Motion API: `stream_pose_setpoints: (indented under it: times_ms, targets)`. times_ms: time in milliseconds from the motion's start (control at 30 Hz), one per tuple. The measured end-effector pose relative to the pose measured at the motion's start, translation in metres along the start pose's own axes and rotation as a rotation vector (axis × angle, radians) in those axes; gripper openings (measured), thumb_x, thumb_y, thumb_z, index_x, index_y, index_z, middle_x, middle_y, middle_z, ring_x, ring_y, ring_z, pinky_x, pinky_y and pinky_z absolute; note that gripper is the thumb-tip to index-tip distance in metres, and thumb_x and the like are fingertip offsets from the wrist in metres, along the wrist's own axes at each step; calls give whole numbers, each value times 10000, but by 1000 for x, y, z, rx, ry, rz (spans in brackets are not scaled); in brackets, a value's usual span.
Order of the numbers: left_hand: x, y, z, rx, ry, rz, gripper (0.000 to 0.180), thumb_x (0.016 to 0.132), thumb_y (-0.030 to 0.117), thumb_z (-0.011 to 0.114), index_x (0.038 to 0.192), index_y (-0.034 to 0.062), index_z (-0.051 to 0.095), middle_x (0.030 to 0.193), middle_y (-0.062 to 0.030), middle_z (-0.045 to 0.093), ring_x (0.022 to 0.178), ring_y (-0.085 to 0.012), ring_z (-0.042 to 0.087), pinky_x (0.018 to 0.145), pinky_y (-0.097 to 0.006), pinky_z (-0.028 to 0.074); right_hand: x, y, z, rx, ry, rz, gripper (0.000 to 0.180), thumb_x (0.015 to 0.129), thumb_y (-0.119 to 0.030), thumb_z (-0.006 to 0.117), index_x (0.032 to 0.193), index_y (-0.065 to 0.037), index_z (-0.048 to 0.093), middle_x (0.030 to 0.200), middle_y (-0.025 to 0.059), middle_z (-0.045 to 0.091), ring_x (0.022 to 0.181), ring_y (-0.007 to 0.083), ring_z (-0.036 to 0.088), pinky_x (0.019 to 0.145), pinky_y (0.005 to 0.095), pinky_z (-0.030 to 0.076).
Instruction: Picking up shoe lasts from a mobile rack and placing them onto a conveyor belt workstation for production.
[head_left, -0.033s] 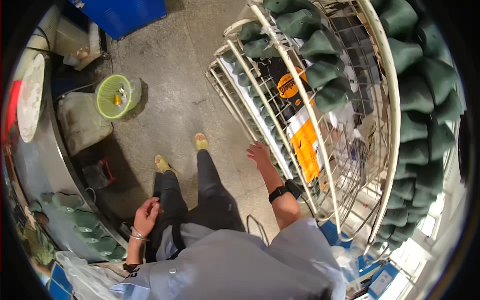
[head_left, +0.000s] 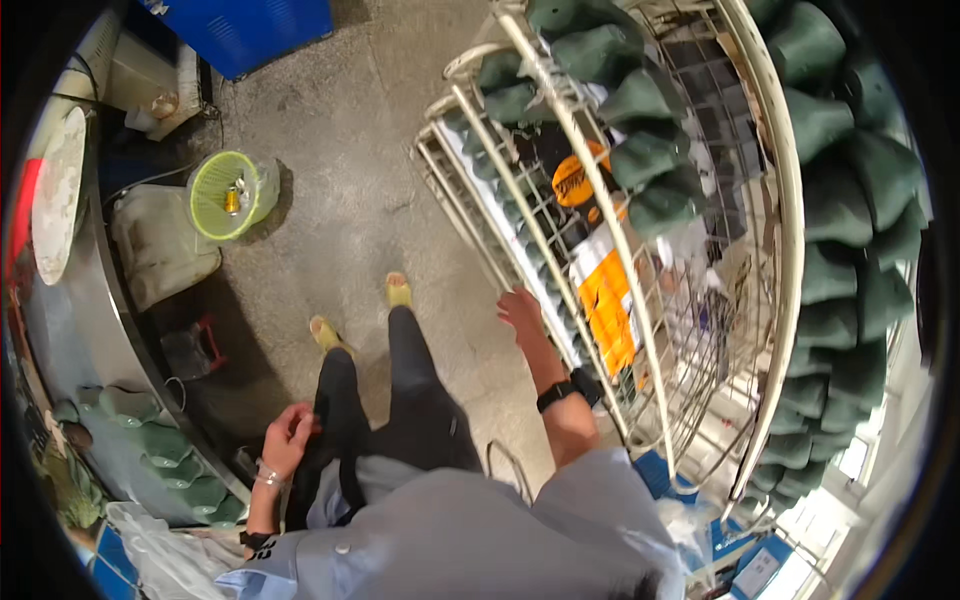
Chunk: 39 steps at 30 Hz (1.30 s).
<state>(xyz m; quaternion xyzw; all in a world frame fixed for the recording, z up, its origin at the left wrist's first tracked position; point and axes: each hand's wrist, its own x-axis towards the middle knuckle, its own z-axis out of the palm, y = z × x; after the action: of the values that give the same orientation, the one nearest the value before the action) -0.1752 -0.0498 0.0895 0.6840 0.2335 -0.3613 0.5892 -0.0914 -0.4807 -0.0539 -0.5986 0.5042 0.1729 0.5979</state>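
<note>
My left hand (head_left: 287,440) hangs beside my left thigh, near the metal-edged bench. Its fingers are loosely bent, with nothing visible in them. On the right, my right hand (head_left: 521,310) reaches forward next to the lower rail of a cream wire rack (head_left: 640,330). Its fingers are stretched and hold nothing; whether they touch the rail I cannot tell. Dark green shoe lasts (head_left: 655,160) sit on the rack's tiers, and more line its far right side. An orange-and-white packet (head_left: 608,305) and a black item with an orange oval (head_left: 575,180) lie inside the rack.
A bench (head_left: 130,320) runs along the left with several green lasts (head_left: 170,440) on it. Beyond it a yellow-green basket (head_left: 222,195) stands on the floor beside a whitish container (head_left: 160,245). A blue cabinet (head_left: 250,35) is at the far left. Clear plastic bags (head_left: 165,555) lie lower left.
Both hands keep almost the same place and shape. The view shifts slightly, and my legs and feet appear a little differently placed.
</note>
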Motion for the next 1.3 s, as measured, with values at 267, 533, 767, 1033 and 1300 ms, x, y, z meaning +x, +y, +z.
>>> stream_pose_setpoints:
  times_ms: [267, 533, 767, 1033, 1300]
  targets:
    - [23, -26, 5, -88, 155, -31, 232, 875, 128, 504, 1036, -39, 516, 800, -80, 603, 720, -123, 578, 671, -244, 471, 23, -183, 98, -3, 43, -801, 596, 800, -234, 620, 1265, 38, 363, 1264, 128, 432, 1130, 193, 436, 919, 306, 366]
    - [8, -59, -1, -248, 238, -30, 244, 877, 138, 510, 1041, -43, 510, 807, -76, 588, 695, -119, 576, 662, -244, 475, 128, -289, 180, -62, 702, -287, 875, 575, -413, 710, 1263, -92, 275, 1168, 158, 457, 1028, 302, 489, 798, 419, 437]
    - [-19, -49, -41, -356, 299, 30, 263, 884, 168, 501, 1032, -49, 512, 799, -67, 597, 692, -117, 571, 642, -236, 468, 81, -244, 103, 317, 332, -461, 333, 710, -141, 662, 995, -60, 511, 880, 71, 566, 782, 216, 570, 587, 401, 461]
    - [-7, 66, -62, -408, -151, 255, 453, 888, 267, 506, 1220, -22, 399, 1119, -145, 546, 1034, -191, 536, 888, -293, 430, -208, -137, 73, 267, -460, -320, 414, 768, -104, 616, 1127, 28, 458, 1005, 81, 562, 917, 184, 551, 798, 304, 453]
    - [6, 152, -44, -1351, -675, 256, 717, 826, 566, 427, 1296, 34, 326, 1276, -204, 396, 1104, -344, 460, 931, -458, 388, -347, -136, 121, -504, -1313, -607, 600, 784, -74, 600, 1323, -64, 335, 1358, 102, 345, 1281, 190, 259, 1044, 344, 233]
